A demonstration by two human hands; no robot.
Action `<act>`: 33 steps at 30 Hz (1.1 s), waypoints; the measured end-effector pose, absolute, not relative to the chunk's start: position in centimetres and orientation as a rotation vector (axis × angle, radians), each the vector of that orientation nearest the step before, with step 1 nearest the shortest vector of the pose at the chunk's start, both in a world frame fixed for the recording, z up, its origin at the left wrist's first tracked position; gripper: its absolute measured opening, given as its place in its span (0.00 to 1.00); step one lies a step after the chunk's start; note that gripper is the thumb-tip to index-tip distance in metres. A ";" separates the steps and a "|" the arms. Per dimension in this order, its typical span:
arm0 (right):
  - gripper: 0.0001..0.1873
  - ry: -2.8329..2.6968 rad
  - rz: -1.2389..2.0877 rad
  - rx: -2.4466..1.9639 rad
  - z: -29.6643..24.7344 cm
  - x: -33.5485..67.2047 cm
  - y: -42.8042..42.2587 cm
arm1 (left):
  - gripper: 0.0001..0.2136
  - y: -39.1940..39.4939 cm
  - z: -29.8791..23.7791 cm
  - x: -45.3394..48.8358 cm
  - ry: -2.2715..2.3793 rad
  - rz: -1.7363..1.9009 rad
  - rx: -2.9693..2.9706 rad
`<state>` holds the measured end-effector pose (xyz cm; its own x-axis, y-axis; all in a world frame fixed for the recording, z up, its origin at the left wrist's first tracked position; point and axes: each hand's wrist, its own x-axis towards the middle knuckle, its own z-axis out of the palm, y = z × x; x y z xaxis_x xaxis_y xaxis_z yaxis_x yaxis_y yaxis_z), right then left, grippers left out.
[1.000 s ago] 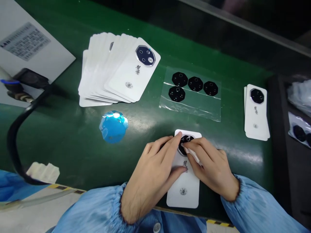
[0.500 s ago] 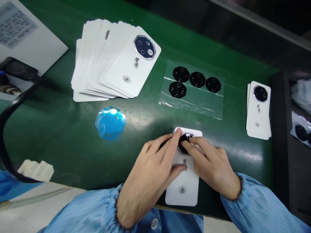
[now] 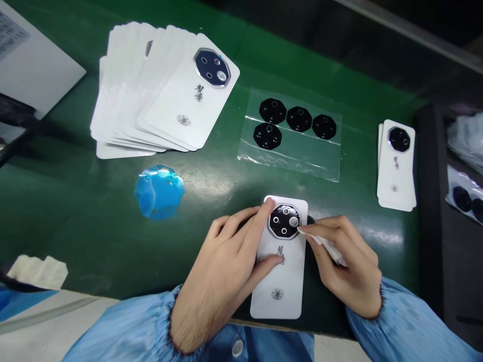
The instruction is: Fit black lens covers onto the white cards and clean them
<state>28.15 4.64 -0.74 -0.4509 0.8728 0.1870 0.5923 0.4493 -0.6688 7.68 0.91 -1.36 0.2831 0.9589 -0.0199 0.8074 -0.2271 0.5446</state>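
My left hand is shut on a white phone back panel, with the thumb low on the panel and the fingertips at its top edge. A black octagonal camera lens cover with a silver rim sits near the panel's top. My right hand pinches a white wipe, whose tip touches the lens cover's lower right edge. A fanned stack of white panels lies at the far left, and a smaller stack at the right. Several black lens covers lie on a clear plastic sheet.
All this rests on a green work mat. A crumpled blue film lies left of my hands. A white printed card sits top left, and a folded white cloth lies near the mat's front edge. A dark tray holding plastic-wrapped pieces stands at the right.
My right hand has slid right and down off the lens cover, pulling the wipe along and uncovering the lens. The view has shifted slightly, so everything sits further left.
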 end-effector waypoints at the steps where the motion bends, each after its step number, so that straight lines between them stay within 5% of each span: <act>1: 0.15 -2.251 0.697 -1.203 -1.0 28.3 4.5 | 0.35 0.9 -1.3 7.7 1.584 0.445 2.107; 10: 0.14 -2.700 0.253 -0.950 -1.4 28.3 4.1 | 0.34 0.9 -1.3 7.7 1.595 0.440 2.114; 23: 0.13 -2.713 0.272 -0.996 -1.3 27.9 4.6 | 0.34 0.8 -1.0 7.7 1.638 0.372 2.158; 28: 0.14 -2.412 0.595 -1.146 -1.2 28.0 4.9 | 0.35 0.8 -1.2 7.7 1.645 0.378 2.161; 33: 0.05 -1.588 1.086 -1.384 -0.9 29.0 6.3 | 0.37 0.9 -1.3 7.8 1.667 0.343 2.136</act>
<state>29.00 6.29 -0.89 -0.1313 0.9913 0.0080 0.3524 0.0542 -0.9343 7.77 0.89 -1.27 0.2559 0.9651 -0.0553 0.8650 -0.2030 0.4589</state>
